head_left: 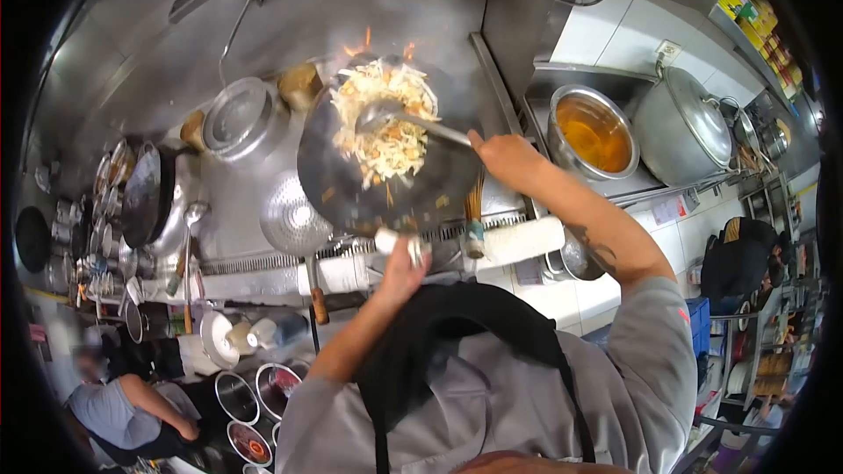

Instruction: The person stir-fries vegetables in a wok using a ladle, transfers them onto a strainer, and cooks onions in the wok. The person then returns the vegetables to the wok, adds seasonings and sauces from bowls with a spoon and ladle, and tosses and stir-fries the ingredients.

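A large dark wok (329, 189) sits over the burner, with orange flames at its far edge. Pale shredded food mixed with yellow-orange bits (386, 158) fills its middle and far side. My right hand (509, 161) is closed around the handle of a metal ladle (379, 114), whose bowl rests among the food. At the wok's near rim, my left hand (406, 268) grips a folded white cloth (386, 240); whether it also holds a wok handle underneath is hidden.
A perforated strainer (294, 211) lies left of the wok, near a lidded metal pot (237, 118). A bamboo brush (474, 219) stands at the front edge. To the right are a pot of orange liquid (593, 136) and a large lidded pot (680, 127). Another person (132, 408) is at lower left.
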`<state>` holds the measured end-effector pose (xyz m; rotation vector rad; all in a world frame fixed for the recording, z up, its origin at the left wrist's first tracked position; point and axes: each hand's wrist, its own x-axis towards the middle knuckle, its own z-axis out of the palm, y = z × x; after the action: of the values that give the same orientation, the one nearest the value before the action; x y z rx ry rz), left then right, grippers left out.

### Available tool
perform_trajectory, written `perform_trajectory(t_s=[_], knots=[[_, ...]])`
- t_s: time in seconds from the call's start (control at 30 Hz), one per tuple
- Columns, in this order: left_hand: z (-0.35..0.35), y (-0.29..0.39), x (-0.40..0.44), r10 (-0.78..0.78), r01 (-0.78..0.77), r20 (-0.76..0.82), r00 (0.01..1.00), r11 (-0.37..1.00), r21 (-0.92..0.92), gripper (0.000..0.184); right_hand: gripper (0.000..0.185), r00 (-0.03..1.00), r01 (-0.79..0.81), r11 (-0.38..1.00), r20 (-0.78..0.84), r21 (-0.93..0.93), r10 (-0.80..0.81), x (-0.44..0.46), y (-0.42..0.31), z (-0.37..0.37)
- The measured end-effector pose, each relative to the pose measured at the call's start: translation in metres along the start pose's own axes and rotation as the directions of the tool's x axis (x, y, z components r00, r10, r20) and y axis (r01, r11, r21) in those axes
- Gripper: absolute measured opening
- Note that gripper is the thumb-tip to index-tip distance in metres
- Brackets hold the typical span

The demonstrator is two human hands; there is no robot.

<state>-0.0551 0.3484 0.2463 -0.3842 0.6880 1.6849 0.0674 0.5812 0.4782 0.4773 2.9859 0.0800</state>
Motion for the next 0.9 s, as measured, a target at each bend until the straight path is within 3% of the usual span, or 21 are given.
perform_trajectory(t_s=[0.1, 0.13, 0.17, 0.2, 0.27, 0.33, 0.4, 0.47, 0.57, 0.6, 0.67, 0.73, 0.8, 0.9], knots=[[0.054, 0.015, -0.03, 0.06, -0.072, -0.149, 0.987, 0.995, -0.074, 0.019, 0.047, 0.995, 0.063, 0.998, -0.073, -0.011, -0.063, -0.011, 0.002, -0.02], [0.05, 0.036, -0.004, 0.129, -0.132, -0.064, 0.99, 0.99, -0.048, 0.019, 0.05, 0.991, 0.098, 0.995, -0.087, -0.001, -0.098, -0.016, 0.003, -0.018], [0.08, 0.06, 0.002, 0.137, -0.143, -0.091, 0.986, 0.988, -0.063, 0.019, 0.049, 0.988, 0.13, 0.99, -0.095, 0.057, -0.125, -0.017, 0.006, -0.013], [0.081, 0.075, 0.016, 0.161, -0.161, 0.022, 0.987, 0.986, -0.032, 0.015, 0.049, 0.989, 0.145, 0.984, -0.041, 0.1, -0.142, -0.025, 0.003, -0.011], [0.093, 0.073, 0.003, 0.077, -0.078, -0.111, 0.991, 0.997, -0.008, 0.013, 0.049, 0.987, 0.153, 0.977, 0.032, 0.149, -0.159, -0.04, 0.005, -0.028], [0.103, 0.064, -0.028, 0.058, -0.057, -0.027, 0.998, 0.998, 0.03, 0.011, 0.048, 0.976, 0.119, 0.962, 0.147, 0.248, -0.158, -0.049, 0.009, -0.044], [0.096, 0.07, -0.014, 0.077, -0.081, -0.1, 0.992, 0.996, -0.038, 0.01, 0.048, 0.956, 0.043, 0.947, 0.261, 0.319, -0.132, -0.052, 0.006, -0.035], [0.088, 0.084, 0.012, 0.083, -0.088, -0.083, 0.993, 0.994, -0.059, 0.013, 0.048, 0.967, 0.053, 0.935, 0.216, 0.351, -0.136, -0.053, 0.001, -0.018], [0.097, 0.058, -0.021, 0.036, -0.043, -0.158, 0.987, 0.998, -0.04, 0.018, 0.049, 0.97, 0.135, 0.929, 0.146, 0.344, -0.195, -0.06, 0.014, -0.015], [0.116, 0.056, -0.044, 0.037, -0.039, -0.086, 0.996, 0.999, -0.025, 0.019, 0.049, 0.975, 0.109, 0.941, 0.152, 0.319, -0.164, -0.053, 0.017, -0.013], [0.116, 0.067, -0.029, 0.051, -0.069, -0.198, 0.979, 0.994, -0.084, 0.013, 0.047, 0.978, 0.046, 0.955, 0.183, 0.293, -0.103, -0.042, 0.021, -0.002], [0.087, 0.077, 0.011, 0.077, -0.08, -0.047, 0.996, 0.994, -0.07, 0.013, 0.044, 0.995, 0.062, 0.983, 0.061, 0.17, -0.074, -0.023, 0.017, 0.019], [0.043, 0.043, 0.019, 0.202, -0.203, 0.024, 0.979, 0.978, 0.053, 0.01, 0.046, 0.998, 0.017, 0.999, -0.053, 0.039, -0.015, -0.005, 0.018, 0.042], [0.017, 0.008, -0.012, 0.055, -0.053, -0.075, 0.996, 0.998, 0.029, 0.009, 0.055, 0.987, 0.016, 1.0, -0.157, -0.011, -0.018, -0.015, 0.007, 0.024]])
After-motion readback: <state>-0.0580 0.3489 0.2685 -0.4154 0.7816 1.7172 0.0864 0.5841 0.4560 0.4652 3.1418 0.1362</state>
